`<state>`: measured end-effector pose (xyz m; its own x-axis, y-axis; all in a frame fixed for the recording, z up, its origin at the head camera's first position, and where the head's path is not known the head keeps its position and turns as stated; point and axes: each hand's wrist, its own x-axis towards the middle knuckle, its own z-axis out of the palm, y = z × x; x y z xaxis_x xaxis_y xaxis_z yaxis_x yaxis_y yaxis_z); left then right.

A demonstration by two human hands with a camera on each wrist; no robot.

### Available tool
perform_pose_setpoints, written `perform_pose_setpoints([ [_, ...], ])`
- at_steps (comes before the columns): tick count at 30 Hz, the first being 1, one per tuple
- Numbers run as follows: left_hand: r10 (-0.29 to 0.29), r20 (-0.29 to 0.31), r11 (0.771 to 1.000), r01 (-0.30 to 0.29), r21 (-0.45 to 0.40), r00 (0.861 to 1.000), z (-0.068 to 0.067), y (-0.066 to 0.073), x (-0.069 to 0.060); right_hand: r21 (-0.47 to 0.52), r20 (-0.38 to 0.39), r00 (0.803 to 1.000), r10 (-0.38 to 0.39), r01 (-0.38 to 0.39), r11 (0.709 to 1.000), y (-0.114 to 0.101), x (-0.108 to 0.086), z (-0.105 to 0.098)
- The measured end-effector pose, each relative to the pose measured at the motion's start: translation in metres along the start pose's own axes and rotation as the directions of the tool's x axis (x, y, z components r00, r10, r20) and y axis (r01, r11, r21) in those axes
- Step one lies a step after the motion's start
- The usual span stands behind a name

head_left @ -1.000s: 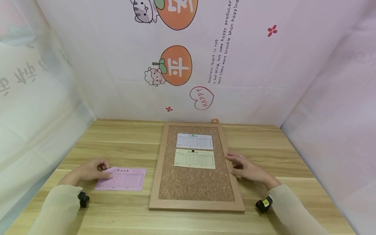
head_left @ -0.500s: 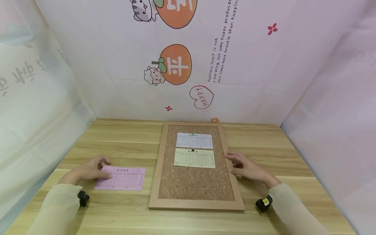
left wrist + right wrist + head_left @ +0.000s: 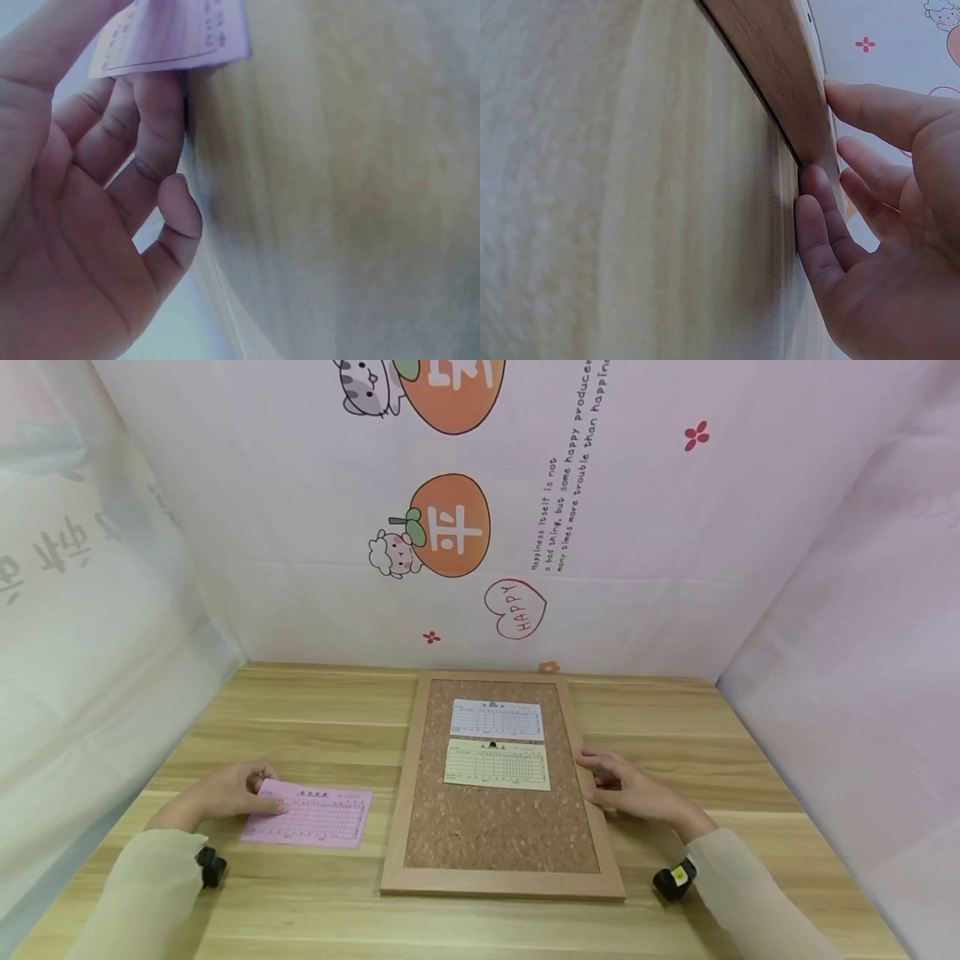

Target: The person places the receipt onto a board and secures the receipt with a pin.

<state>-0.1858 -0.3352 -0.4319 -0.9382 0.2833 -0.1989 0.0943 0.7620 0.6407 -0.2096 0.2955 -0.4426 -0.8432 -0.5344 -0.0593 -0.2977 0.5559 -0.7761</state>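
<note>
My left hand (image 3: 228, 792) pinches the left corner of a pink printed form slip (image 3: 318, 817), thumb on top and fingers beneath. In the left wrist view, the slip's edge (image 3: 176, 60) runs over the fingers, and the little finger hangs free. A wood-framed cork board (image 3: 502, 835) lies flat on the table. Relaxed fingers of my right hand (image 3: 633, 789) touch its right frame edge; the right wrist view has the fingertips against the wooden side (image 3: 784, 82). On the board are a white form slip (image 3: 495, 721) with a green pin and a yellow form slip (image 3: 495, 767) with a black pin.
The wood-grain table (image 3: 322, 910) meets a printed cloth backdrop (image 3: 337, 610) behind the board. Cloth walls also stand at left (image 3: 112, 610) and right (image 3: 847, 635). A small black device sits at each wrist.
The pink slip's left edge has lifted slightly, and the left fingers have slid under its corner. The right hand and the board stay where they were.
</note>
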Motion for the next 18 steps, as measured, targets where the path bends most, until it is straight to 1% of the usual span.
perform_pose_setpoints([
  [3,0.013,-0.001,1.0,-0.013,-0.001,1.0,-0.0006,-0.0006,0.0002,-0.013,0.0,1.0,0.006,-0.006,1.0,0.001,0.0007,0.0003],
  [7,0.014,-0.01,1.0,-0.014,-0.015,1.0,-0.0008,-0.0022,0.0016,-0.011,0.0,1.0,0.026,-0.026,1.0,0.004,0.002,0.0017],
  [9,0.011,-0.015,1.0,-0.011,-0.006,1.0,-0.0014,-0.0036,0.0023,-0.007,0.003,1.0,0.024,-0.024,1.0,0.0054,0.0024,0.0018],
  [12,0.004,-0.014,1.0,-0.004,-0.022,1.0,-0.0023,-0.0051,0.0039,-0.001,0.005,1.0,0.026,-0.026,1.0,0.0064,0.0025,0.0015],
  [14,0.014,-0.009,0.999,-0.014,-0.041,1.0,-0.0036,-0.0054,0.004,-0.004,0.007,1.0,0.026,-0.026,1.0,0.0065,0.0023,0.0012],
  [16,0.019,-0.002,0.997,-0.019,-0.077,1.0,-0.0042,-0.0044,0.004,-0.004,0.007,1.0,0.027,-0.027,1.0,0.0062,0.0023,0.001],
  [18,0.024,-0.003,0.996,-0.024,-0.085,1.0,-0.0049,-0.0038,0.0036,-0.004,0.007,1.0,0.029,-0.029,1.0,0.006,0.0022,0.0009],
])
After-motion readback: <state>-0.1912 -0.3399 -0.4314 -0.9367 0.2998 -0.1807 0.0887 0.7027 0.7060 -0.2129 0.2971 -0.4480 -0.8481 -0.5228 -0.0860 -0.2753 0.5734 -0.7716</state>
